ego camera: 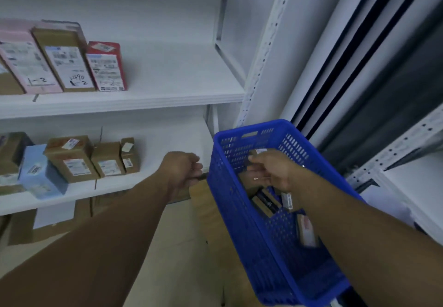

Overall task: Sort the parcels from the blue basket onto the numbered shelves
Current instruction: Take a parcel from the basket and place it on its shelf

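Inside the blue basket (239, 223) the right grip (271, 170) pinches a parcel (257, 154); left grip (184, 170) hold unclear.

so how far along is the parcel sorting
Partway. Done: labelled parcels stand on the upper shelf, and boxes on the lower shelf. In hand: the right hand grips a small parcel inside the blue basket; the left hand is curled at its rim, grip unclear. Left: several loose parcels lie in the basket.

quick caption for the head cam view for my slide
Right hand grips a small parcel inside the blue basket, left hand at its wall, beside white shelves of labelled parcels.
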